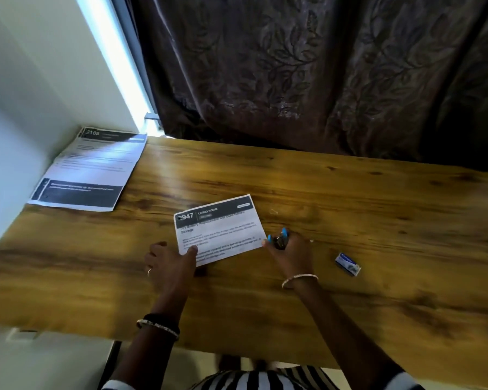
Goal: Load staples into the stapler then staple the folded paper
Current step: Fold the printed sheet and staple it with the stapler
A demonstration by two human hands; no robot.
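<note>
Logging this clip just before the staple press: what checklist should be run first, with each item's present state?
1. Folded paper lies flat on the table: ok.
2. Left hand presses its near left corner: ok.
3. Right hand grips the stapler: ok.
4. Stapler mouth over the paper's right edge: cannot tell.
5. Stapler loaded: cannot tell.
6. Staple box clear of both hands: ok.

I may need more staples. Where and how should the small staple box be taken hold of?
Probably pinch the staple box across its two long sides, coming from above. It lies flat on the table, askew, apart from the right hand holding the stapler, so its narrow width is free for fingers.
</note>
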